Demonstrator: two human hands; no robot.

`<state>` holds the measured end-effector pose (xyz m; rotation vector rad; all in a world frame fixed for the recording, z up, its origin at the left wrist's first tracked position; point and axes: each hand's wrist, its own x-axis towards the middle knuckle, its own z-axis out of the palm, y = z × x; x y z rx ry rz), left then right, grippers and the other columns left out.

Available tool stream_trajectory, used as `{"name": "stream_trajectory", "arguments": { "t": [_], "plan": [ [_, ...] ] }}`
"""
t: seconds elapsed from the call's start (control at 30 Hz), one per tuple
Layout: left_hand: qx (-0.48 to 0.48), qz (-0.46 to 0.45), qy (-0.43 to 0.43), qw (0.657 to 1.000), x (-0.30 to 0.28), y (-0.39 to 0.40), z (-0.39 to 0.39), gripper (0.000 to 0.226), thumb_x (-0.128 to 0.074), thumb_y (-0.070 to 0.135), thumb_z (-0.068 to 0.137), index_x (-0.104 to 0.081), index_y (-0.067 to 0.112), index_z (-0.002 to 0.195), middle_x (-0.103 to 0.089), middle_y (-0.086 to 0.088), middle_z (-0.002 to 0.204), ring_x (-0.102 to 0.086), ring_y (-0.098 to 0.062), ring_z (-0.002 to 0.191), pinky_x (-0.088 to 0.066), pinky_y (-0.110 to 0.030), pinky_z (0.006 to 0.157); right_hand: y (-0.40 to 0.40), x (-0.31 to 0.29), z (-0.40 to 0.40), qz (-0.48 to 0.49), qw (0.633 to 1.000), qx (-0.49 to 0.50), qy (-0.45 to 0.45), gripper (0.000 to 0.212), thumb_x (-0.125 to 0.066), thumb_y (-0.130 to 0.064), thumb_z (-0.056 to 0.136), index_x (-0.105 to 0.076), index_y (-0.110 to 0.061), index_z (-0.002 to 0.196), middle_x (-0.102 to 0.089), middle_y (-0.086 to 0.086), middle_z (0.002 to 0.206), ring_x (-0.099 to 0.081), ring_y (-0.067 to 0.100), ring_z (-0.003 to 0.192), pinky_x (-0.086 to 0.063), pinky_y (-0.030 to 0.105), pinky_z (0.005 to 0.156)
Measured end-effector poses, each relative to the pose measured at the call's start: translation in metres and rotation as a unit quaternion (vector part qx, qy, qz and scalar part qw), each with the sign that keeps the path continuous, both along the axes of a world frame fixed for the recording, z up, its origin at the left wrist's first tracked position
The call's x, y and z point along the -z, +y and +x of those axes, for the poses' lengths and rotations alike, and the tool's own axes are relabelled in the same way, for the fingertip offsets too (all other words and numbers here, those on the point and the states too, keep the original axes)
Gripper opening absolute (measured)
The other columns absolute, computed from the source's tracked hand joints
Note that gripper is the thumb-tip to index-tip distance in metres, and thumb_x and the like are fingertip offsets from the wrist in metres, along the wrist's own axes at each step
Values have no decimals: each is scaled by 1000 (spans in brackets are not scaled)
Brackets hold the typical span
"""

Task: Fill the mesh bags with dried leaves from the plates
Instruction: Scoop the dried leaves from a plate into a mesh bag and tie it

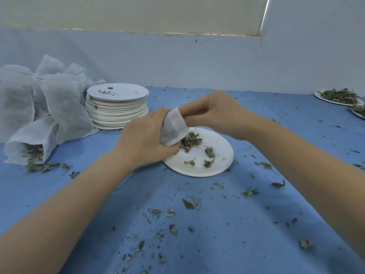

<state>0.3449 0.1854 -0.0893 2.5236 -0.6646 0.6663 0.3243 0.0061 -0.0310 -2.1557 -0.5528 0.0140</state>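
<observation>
Filling step: left hand [145, 139] grips a mesh bag [173, 128] above the paper plate [217, 165]; right hand [215, 110] pinches its mouth; the plate's remaining dried leaves [192, 140] likely go in next

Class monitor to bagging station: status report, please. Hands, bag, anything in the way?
Left hand grips mesh bag over plate. Right hand pinches bag's mouth. Some dried leaves left on plate. Nothing blocking.

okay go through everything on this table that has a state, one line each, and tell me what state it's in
mesh bag: held over the plate, partly filled
left hand: grips the mesh bag
right hand: pinches the bag's top edge
plate: few dried leaves left on it
plate stack: emptied, only crumbs on top
lying bag: on its side, open, leaves spilling out
far plates: heaped with leaves
</observation>
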Motion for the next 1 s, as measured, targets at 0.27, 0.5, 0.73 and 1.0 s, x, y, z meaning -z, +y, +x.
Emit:
{"name": "stream_trajectory", "arguments": {
  "t": [0.27, 0.5, 0.73, 1.0],
  "plan": [
    [-1, -72, -35, 997, 0, -7, -7, 40, -70, 38, 71, -59, 10, 97, -51, 8, 78, -49, -19, 71, -34, -29, 60, 26, 19, 4, 28, 998, 35, -41, 20, -69, -5, 79, -77, -24, 78, -70, -8, 65, -53, -2, 60, -42, 13, 60],
    [32, -83, -22, 996, -4, -6, -7, 43, -74, 38, 67, -58, 16, 101, -55, 14, 81, -52, -16, 74, -38, -28, 62, 21, 0, 3, -122, 990, -66, 15, 21, -59, -11, 89, -64, -15, 70, -49, -16, 52, -41, -2, 49, -32, 6, 49],
    [30, -62, -10, 998, -8, 1, -5, 48, -73, 33, 68, -56, 20, 110, -63, 5, 90, -59, -22, 80, -48, -37, 68, 11, -1, 6, -29, 992, -22, -121, 25, -76, -4, 74, -75, -23, 89, -70, -21, 75, -67, -4, 78, -51, 11, 75],
    [107, -110, 28, 988, -10, 4, -4, 25, -75, 23, 66, -54, 28, 78, -52, 14, 62, -47, 0, 59, -34, -12, 53, 17, 12, 4, -49, 968, -30, -246, 18, -79, -6, 72, -77, -16, 87, -74, 0, 77, -66, 17, 71, -51, 26, 67]
  ]
}}
